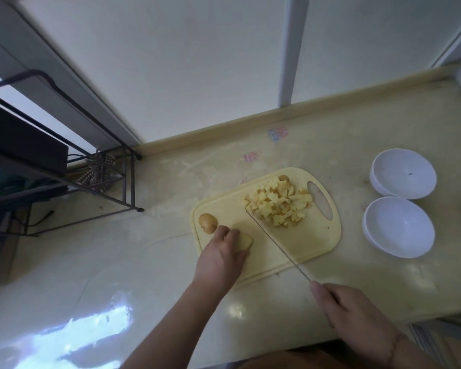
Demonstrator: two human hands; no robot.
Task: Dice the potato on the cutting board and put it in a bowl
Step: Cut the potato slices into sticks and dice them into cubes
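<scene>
Right hand [349,310]: nearest the lens, fingers wrapped round the knife handle; handle itself hidden in the fist.
Knife [274,239]: blade runs from the fist toward 11 o'clock, tip beside the diced pile.
Left hand [220,258]: fingers curled down onto the potato piece [245,242], pinning it to the cutting board [317,241].
Key relation: uncut piece lies at 9 o'clock of the blade, near but apart; left hand is the nearer.
Diced potato [278,205]: heaped at the board's 1 o'clock end.
Potato end [208,222]: board's 9 o'clock edge.
Bowls [398,226]: two white ones at 3 o'clock, off the board.
Obscured: piece's length and axis mostly covered by fingers.
</scene>
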